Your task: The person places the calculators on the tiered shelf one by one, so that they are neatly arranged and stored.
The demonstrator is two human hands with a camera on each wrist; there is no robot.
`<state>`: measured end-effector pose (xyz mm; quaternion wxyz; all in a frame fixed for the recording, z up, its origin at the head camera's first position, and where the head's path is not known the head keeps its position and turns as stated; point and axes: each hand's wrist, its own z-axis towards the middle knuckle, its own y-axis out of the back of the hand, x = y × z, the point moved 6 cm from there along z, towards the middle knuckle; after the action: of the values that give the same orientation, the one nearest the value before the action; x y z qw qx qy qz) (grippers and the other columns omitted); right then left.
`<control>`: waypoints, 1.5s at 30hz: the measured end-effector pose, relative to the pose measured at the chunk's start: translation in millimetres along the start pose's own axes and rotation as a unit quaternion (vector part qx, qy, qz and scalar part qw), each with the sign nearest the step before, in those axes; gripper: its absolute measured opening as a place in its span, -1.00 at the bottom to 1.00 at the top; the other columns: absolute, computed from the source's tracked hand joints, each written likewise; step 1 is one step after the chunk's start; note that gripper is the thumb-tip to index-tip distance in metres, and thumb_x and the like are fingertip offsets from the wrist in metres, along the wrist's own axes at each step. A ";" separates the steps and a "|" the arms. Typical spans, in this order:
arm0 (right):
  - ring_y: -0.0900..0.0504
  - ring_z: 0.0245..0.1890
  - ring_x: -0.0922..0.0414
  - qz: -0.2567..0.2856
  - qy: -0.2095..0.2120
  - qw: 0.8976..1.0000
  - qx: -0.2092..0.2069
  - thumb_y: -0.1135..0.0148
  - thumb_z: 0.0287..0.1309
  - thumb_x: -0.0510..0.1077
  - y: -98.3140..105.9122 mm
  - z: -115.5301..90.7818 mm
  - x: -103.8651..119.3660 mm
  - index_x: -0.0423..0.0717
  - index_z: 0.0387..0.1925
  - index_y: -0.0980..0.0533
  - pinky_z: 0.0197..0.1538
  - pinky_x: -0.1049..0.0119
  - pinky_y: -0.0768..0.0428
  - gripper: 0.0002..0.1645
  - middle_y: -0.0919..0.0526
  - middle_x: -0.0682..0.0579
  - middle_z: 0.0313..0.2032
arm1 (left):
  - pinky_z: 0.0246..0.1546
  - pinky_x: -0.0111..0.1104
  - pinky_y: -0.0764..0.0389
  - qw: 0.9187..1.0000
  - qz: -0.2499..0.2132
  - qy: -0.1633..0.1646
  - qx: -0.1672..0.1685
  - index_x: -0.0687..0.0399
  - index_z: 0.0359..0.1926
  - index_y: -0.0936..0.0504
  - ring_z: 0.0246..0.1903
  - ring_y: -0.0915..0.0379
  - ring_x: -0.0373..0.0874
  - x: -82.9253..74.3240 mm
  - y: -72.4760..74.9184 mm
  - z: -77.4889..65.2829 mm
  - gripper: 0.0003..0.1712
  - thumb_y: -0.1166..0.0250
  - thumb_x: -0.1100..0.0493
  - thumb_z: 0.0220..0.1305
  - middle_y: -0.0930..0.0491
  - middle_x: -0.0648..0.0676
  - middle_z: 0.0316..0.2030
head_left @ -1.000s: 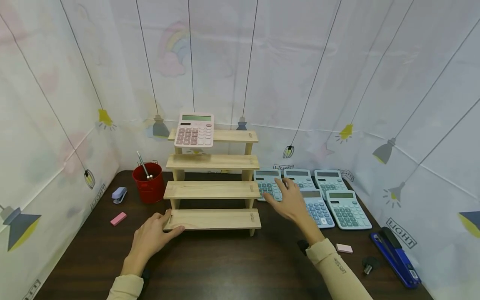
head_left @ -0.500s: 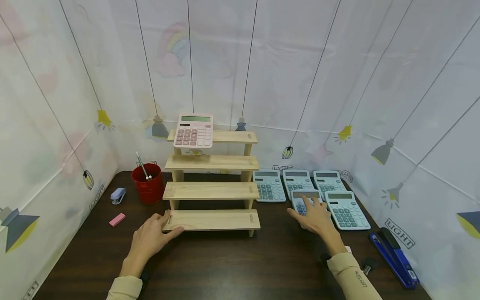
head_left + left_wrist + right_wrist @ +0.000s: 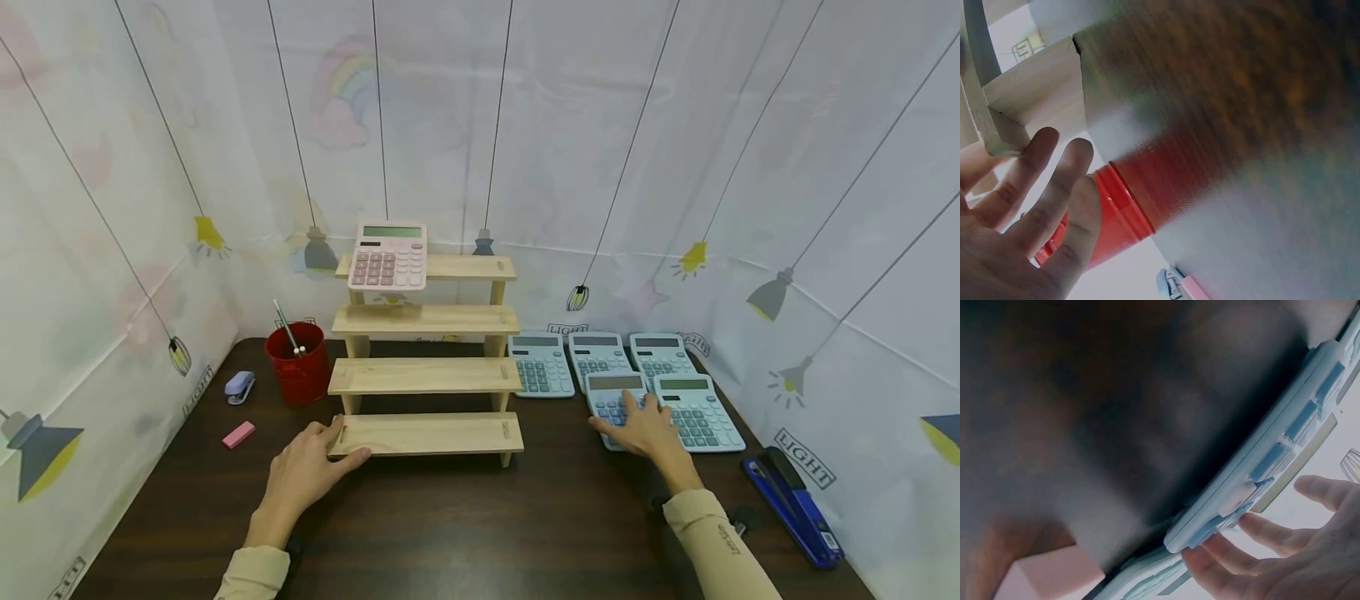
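My left hand (image 3: 300, 475) rests at the left end of the lowest step of a four-tier wooden display rack (image 3: 427, 435), thumb along its front edge. In the left wrist view, the relaxed fingers (image 3: 1063, 187) extend beside the wood. My right hand (image 3: 645, 433) lies over the front-left blue calculator (image 3: 611, 408), covering its lower right part. In the right wrist view, its fingertips are right at the keys and edge of that calculator (image 3: 1260, 450). A pink calculator (image 3: 388, 257) leans on the top tier at the left.
More blue calculators (image 3: 542, 367) lie right of the rack. A red bucket with pens (image 3: 300, 375), a small stapler (image 3: 239, 387) and a pink eraser (image 3: 238, 434) are at the left. A large blue stapler (image 3: 795, 508) lies far right, and a pale pink eraser (image 3: 1054, 575) near the right hand.
My right hand has moved right and slightly down from beside the back-left calculator onto the front-left blue one. The left hand stays at the rack.
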<state>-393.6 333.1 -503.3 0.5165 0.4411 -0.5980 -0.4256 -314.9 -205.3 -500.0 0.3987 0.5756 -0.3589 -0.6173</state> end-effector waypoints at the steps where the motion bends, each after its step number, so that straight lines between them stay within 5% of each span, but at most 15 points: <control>1: 0.09 0.32 -0.76 0.001 -0.002 1.000 0.005 -0.03 0.14 0.62 0.2 1.1 -1.0 -0.26 0.55 0.02 0.14 -0.66 -0.16 0.33 0.11 -0.65 0.42 | -0.36 -0.14 -0.53 1.000 0.001 0.000 -0.001 0.06 0.47 -0.34 -0.25 -0.44 -0.03 -0.2 0.4 0.3 0.13 -0.22 -0.59 0.10 -0.56 0.20 0.00; 12: 0.06 0.31 -0.77 -0.007 -0.012 0.999 0.052 -0.16 0.08 0.57 1.3 5.1 -7.6 -0.29 0.53 0.01 0.12 -0.60 -0.30 0.35 0.08 -0.75 0.34 | -0.39 -0.18 -0.50 1.000 0.000 0.001 0.003 0.07 0.47 -0.34 -0.26 -0.42 -0.05 -0.5 0.3 -0.2 0.14 -0.20 -0.60 0.10 -0.55 0.20 0.00; 31: -0.02 0.28 -0.76 -0.004 -0.016 0.999 0.030 -0.27 0.06 0.47 2.3 -0.6 0.1 -0.30 0.48 -0.11 0.13 -0.58 -0.31 0.26 -0.03 -0.73 0.30 | -0.45 -0.25 -0.45 1.000 -0.005 0.006 0.009 0.08 0.47 -0.33 -0.31 -0.41 -0.07 -1.3 0.0 -1.9 0.15 -0.22 -0.59 0.10 -0.55 0.19 -0.03; 45: -0.26 0.16 -0.68 -0.006 0.004 1.000 0.018 -0.27 0.05 0.43 5.1 -3.2 9.7 -0.34 0.43 -0.21 0.14 -0.50 -0.36 0.20 -0.19 -0.70 0.25 | -0.46 -0.27 -0.42 1.000 -0.003 0.005 0.012 0.08 0.48 -0.32 -0.33 -0.38 -0.08 -1.1 -1.0 -2.5 0.15 -0.21 -0.59 0.10 -0.54 0.17 -0.06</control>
<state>-391.6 324.7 -495.8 0.5086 0.4554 -0.6005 -0.4163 -312.4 -203.9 -500.6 0.3918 0.5844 -0.3623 -0.6114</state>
